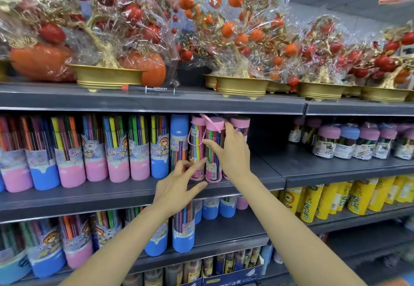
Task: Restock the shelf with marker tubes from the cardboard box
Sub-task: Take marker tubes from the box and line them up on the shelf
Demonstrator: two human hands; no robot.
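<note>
Right hand [233,151] grips pink-capped marker tube [214,149] on grey shop shelf [112,192].

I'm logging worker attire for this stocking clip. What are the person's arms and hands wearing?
Nothing shows on them. Both forearms are bare to the bottom of the picture, with no sleeve or cuff. The left hand and right hand have no gloves. No watch or bracelet shows on either wrist, and I can't make out any ring.

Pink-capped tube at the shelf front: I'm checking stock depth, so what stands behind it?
Behind the pink-capped tube, two more pink-capped tubes show. The right hand covers their lower parts, and anything deeper is in shadow.
</note>
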